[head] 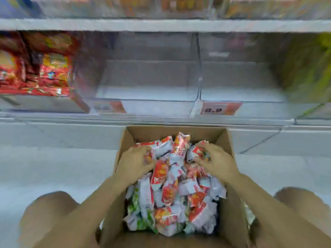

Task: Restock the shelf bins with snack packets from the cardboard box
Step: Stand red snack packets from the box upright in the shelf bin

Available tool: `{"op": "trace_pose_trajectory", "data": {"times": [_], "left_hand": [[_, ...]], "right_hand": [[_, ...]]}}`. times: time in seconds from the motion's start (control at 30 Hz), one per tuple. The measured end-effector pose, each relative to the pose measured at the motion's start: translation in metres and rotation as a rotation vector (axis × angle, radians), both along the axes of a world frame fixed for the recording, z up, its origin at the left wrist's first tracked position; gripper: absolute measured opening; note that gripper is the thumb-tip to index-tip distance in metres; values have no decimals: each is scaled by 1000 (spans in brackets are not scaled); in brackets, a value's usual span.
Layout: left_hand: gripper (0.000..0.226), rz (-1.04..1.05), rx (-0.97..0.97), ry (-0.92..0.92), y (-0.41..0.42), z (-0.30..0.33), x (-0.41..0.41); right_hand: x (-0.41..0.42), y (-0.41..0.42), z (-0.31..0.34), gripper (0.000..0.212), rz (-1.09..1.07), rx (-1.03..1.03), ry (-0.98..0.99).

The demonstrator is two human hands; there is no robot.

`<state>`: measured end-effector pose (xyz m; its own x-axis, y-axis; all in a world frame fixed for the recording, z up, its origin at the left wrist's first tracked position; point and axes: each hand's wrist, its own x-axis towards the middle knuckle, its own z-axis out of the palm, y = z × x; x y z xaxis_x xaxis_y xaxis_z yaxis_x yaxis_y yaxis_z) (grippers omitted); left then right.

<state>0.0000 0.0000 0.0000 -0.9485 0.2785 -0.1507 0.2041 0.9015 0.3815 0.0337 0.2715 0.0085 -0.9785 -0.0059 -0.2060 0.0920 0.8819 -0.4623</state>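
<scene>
A long white metal shelf unit (161, 25) fills the upper half of the view, blurred by motion, and along its lower level stands a row of clear plastic bins. The middle clear bin (143, 97) and the one to its right (238, 93) show bare floors, each with an orange price tag (221, 108) on its front lip; the left bin holds large red and yellow snack bags (41, 68), and the far right one holds something green and yellow (309, 68), too smeared to name. Below the shelf, on pale grey floor tiles (53, 158), sits an open brown cardboard box (175, 130), its long axis running from the person toward the shelf, its far wall near the shelf base. The box lies between the person's bare knees and is heaped with small crinkled snack packets (170, 190) in white and red, a few green ones at the near left; they lie jumbled, pointing every way, so no common direction can be told. The box's raised side walls flank both forearms. The left hand (136, 161) digs into the far left of the heap, fingers curled round packets there. The right hand (215, 160) rests on the far right of the heap, fingers and thumb curled, pinching a red and white packet (196, 152).
</scene>
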Motion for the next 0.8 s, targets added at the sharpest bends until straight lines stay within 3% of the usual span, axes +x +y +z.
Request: {"op": "trace_pose_trajectory", "data": {"times": [0.1,0.3,0.53,0.8], "left_hand": [[77,-11,-43,-133,12,-19,17],[45,40,-33,-321,19,-2,83],[45,143,147,-372,21,-1,101],[49,310,241,-436,32,-52,66]], "right_hand": [[0,9,-9,50,56,43,-39],[78,3,12,49,-53,-29,-104],[96,-19,-9,49,-163,-126,-220],[69,-52,-69,52,-155,-32,-299]]}}
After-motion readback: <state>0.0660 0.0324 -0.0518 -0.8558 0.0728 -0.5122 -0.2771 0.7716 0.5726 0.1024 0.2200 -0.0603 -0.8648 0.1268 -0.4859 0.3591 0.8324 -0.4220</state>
